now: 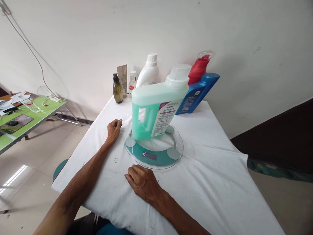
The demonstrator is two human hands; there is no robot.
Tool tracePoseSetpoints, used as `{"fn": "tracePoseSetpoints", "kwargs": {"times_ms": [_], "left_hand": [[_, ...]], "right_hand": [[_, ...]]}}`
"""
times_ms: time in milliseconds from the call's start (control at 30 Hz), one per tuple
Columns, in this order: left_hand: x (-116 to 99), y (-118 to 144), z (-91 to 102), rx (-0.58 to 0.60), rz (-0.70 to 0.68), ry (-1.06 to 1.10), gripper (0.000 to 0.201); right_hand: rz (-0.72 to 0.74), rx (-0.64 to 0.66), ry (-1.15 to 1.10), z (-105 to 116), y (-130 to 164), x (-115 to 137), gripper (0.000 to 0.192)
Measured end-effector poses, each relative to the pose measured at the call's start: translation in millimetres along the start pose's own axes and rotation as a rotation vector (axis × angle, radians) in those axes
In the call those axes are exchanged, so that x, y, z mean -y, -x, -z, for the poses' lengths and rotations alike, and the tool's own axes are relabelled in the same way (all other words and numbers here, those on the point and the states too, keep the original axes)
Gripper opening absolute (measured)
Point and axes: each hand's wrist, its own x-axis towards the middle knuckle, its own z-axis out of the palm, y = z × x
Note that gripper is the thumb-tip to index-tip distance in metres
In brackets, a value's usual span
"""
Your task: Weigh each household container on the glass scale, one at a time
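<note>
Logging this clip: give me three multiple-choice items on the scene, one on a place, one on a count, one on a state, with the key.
1. Where does the green jug stand?
A. on the glass scale
B. on the floor
C. on the green side table

2. How many containers stand at the wall behind the jug?
A. two
B. nine
C. six

3. How are the two hands?
A. both grip the jug
B. both rest on the white cloth, holding nothing
C. one lifts the scale

Key:
1 A, the jug's base sits on the round scale.
2 C, a dark pump bottle, a tube, a small clear bottle, a white bottle, a red bottle and a blue one.
3 B, the left hand lies left of the scale and the right hand before it, both empty.
</note>
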Motion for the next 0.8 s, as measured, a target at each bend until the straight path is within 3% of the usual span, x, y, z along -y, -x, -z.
{"fn": "tracePoseSetpoints", "kwargs": {"times_ms": [800], "left_hand": [[-1.0,0.4,0.3,0.006,-0.005,-0.040,0.043]], "right_hand": [[-0.003,0.015,0.015,-1.0,0.8,0.3,0.027]]}}
